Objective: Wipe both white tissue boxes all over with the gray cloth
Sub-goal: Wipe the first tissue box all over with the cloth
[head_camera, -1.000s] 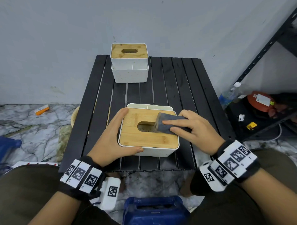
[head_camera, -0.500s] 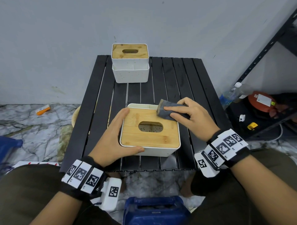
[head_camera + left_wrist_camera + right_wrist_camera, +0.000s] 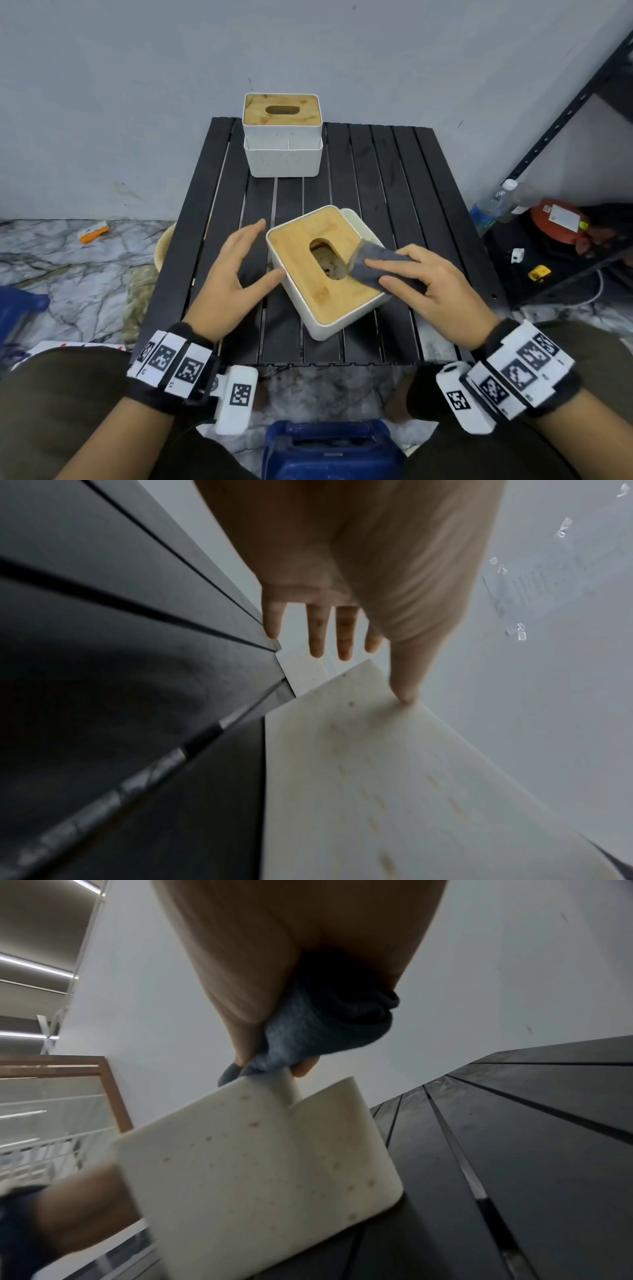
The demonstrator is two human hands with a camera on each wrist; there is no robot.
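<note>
Near tissue box (image 3: 325, 270) at centre frame in the head view, turned askew on the black slatted tabletop (image 3: 394, 164), bamboo lid (image 3: 301, 260) with an oval slot facing up. Far tissue box (image 3: 283, 135) at upper centre, against the wall, well apart from both hands and untouched.

Right hand (image 3: 424, 284) at centre right, fingers and thumb curled round the gray cloth (image 3: 376, 265), pressing it flat on the right part of the lid just beside the slot. In the right wrist view, cloth (image 3: 318, 1026) bunched in the palm, its tip meeting the top edge of the box's white wall (image 3: 260, 1172).

Left hand (image 3: 236, 274) at centre left, released and spread, gripping nothing; thumb tip touching the box's left wall, fingers straight alongside. Same in the left wrist view: left hand (image 3: 349, 593) with only the thumb resting on the pale, spotted wall (image 3: 394, 777).

Likely handling: box rigid but apparently light, probably quick to slide or spin on the smooth slats under a wiping push. Best steadied by the two opposite white walls, or by a flat palm on the lid. Lid possibly loose, so no lifting by it. Cloth soft and limp; better kept folded into a pad. Brown specks on the walls likely to need firmer rubbing.
</note>
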